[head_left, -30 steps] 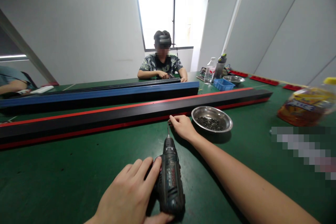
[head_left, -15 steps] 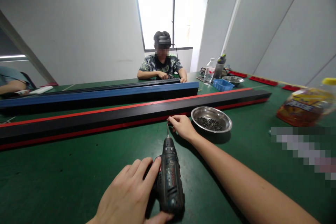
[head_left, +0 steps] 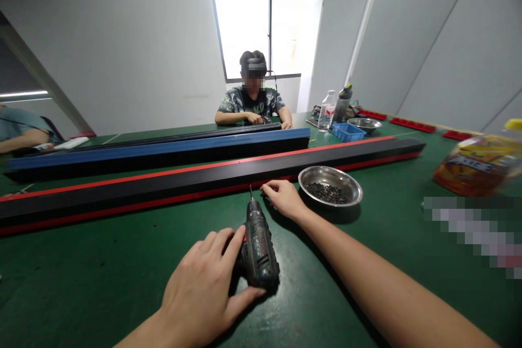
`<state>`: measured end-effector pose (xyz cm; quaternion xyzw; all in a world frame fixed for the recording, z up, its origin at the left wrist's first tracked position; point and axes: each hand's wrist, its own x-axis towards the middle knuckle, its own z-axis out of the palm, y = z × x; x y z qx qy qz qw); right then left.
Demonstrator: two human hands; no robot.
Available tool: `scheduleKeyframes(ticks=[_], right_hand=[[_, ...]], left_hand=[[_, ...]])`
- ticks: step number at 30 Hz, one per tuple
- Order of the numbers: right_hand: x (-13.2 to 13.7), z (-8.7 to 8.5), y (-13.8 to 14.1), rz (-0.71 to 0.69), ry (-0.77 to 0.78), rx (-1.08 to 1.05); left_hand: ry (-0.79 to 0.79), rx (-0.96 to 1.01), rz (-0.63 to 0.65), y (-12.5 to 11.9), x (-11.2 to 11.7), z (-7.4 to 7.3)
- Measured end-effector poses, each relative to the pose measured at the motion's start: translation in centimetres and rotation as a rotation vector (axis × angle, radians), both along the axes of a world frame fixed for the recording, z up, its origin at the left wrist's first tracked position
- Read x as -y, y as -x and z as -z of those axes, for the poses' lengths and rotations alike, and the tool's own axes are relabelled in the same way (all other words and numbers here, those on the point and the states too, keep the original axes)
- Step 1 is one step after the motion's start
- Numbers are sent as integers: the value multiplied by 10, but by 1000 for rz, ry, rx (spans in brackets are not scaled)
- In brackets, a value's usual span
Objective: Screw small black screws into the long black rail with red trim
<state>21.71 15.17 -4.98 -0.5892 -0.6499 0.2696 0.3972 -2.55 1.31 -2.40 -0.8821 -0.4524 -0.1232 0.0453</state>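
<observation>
My left hand is wrapped round a black cordless drill, which lies over the table with its bit pointing away from me at the long bar. A thin dark tip shows at the bit's end, too small to name. My right hand is just right of the bit, fingers pinched together; whatever they hold is hidden. Just beyond both hands runs a long black bar with red edges. A steel bowl of small dark screws stands to the right of my right hand.
Behind the red-edged bar lies a blue-and-black bar. A co-worker sits opposite; another person is at far left. Bottles, a blue basket and a second bowl stand back right. An orange jug is at right.
The drill in my left hand has shifted forward and left, its bit moving away from my right fingers toward the bar. My right hand stays nearly in place, still pinched.
</observation>
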Motion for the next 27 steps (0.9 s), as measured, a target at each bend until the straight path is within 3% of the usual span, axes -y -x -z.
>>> scheduleKeyframes(ticks=[8, 15, 18, 22, 27], right_hand=[[3, -7, 0, -23, 6, 34], [-1, -18, -2, -158, 68, 54], [-3, -37, -9, -195, -1, 103], [-2, -79, -33, -106, -73, 189], [6, -117, -71, 64, 83, 534]], left_hand=[[2, 45, 21, 1, 0, 0], [-2, 41, 30, 0, -2, 0], [-12, 54, 31, 1, -3, 2], [-55, 93, 73, 3, -1, 5], [-117, 101, 116, 5, 3, 4]])
